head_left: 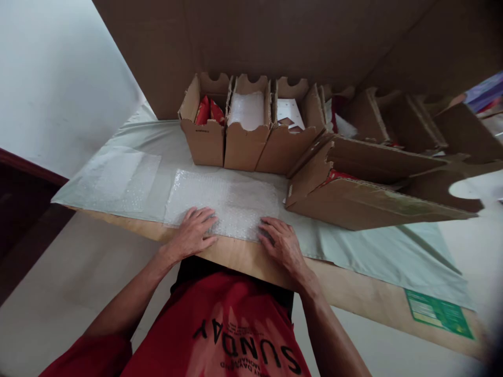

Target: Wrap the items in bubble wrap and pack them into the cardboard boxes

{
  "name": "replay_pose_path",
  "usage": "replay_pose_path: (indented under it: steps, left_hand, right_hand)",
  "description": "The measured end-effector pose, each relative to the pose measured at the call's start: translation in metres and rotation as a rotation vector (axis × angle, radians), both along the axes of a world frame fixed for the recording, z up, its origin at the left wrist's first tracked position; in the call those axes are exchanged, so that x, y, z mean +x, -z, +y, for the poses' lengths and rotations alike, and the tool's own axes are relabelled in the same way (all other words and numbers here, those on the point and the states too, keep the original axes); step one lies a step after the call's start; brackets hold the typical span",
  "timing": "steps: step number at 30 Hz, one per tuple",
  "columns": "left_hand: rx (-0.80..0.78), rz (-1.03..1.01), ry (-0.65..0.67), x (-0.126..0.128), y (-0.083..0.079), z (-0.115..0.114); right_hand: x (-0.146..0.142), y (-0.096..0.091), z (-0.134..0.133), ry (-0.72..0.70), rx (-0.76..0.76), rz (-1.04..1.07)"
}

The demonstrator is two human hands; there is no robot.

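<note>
A sheet of bubble wrap lies flat on the pale green cloth, near the front edge of the table. My left hand rests on its left front part, fingers stretched out. At its right front corner lies my right hand, fingers spread, the tips touching the sheet. Neither hand grips anything. Further left is another bubble wrap piece, with a whiter layer showing over part of it.
Behind the sheet stand cardboard bins: one with red packets, one with folded bubble wrap, one with white cards. A long cardboard bin sits at the right. A green label is on the wooden table edge.
</note>
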State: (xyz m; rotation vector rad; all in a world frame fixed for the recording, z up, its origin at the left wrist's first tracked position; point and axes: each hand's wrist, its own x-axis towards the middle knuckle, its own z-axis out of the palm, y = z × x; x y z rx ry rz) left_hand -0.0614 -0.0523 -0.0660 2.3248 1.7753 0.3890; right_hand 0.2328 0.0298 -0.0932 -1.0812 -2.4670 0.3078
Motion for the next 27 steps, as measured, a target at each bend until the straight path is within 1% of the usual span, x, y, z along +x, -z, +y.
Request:
replay_pose_path:
  steps: [3,6,8,10,13,15,17,20,23,25,27]
  left_hand:
    - [0.011,0.011,0.008,0.0,-0.002,0.0]
    - [0.032,0.002,0.016,0.002,-0.006,-0.003]
    - [0.037,0.013,0.017,0.004,-0.007,-0.005]
    - [0.044,0.051,0.018,0.005,-0.008,-0.008]
    - [0.039,0.106,0.03,0.007,-0.01,-0.011]
    - [0.03,0.099,0.044,0.01,-0.011,-0.013]
    - [0.037,0.064,0.058,0.014,-0.013,-0.015]
    - [0.061,0.019,0.087,0.019,-0.013,-0.014]
    - [0.097,-0.039,0.102,0.017,-0.013,-0.009]
    - [0.127,-0.088,0.101,0.012,-0.015,-0.004]
    - [0.124,-0.124,0.104,0.008,-0.019,0.001]
  right_hand:
    - [0.003,-0.011,-0.003,-0.047,-0.051,-0.08]
    - [0.006,-0.021,-0.013,-0.085,-0.082,-0.146]
    - [0.006,-0.025,-0.021,-0.095,-0.082,-0.162]
    - [0.006,-0.025,-0.028,-0.087,-0.063,-0.177]
    - [0.004,-0.02,-0.033,-0.076,0.001,-0.199]
    - [0.002,-0.016,-0.032,-0.085,0.035,-0.182]
    - [0.001,-0.016,-0.03,-0.099,0.025,-0.122]
    - [0.003,-0.029,-0.026,-0.1,-0.088,0.048]
    - [0.015,-0.051,-0.022,-0.077,-0.253,0.211]
    - [0.028,-0.063,-0.02,-0.096,-0.349,0.248]
    - [0.041,-0.067,-0.019,-0.119,-0.424,0.242]
